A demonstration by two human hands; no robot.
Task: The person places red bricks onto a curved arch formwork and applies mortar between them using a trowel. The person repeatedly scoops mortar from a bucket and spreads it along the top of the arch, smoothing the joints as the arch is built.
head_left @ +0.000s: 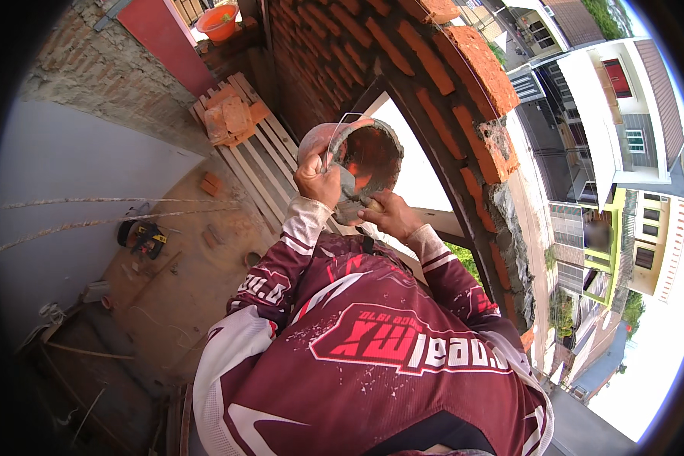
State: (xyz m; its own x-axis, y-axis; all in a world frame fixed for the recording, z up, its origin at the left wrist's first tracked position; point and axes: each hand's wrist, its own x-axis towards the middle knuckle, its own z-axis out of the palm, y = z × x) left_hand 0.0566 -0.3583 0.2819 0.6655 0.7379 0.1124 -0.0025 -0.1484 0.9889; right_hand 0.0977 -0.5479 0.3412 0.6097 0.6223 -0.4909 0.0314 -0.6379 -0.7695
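An orange bucket, its rim and inside smeared with grey mortar, is tilted toward me in front of my chest. My left hand is closed on the bucket's near left rim, beside its thin wire handle. In my right hand is the short handle of a trowel, with the fingers wrapped round it. The mortar-coated trowel is at the bucket's near rim, between my two hands. Part of its blade is hard to tell from the mortar.
A curving brick wall rises ahead and to the right, with grey mortar along its edge. Left of the bucket runs a plank platform bearing stacked bricks. Lower down, tools lie on the dusty floor. Two ropes cross the left side.
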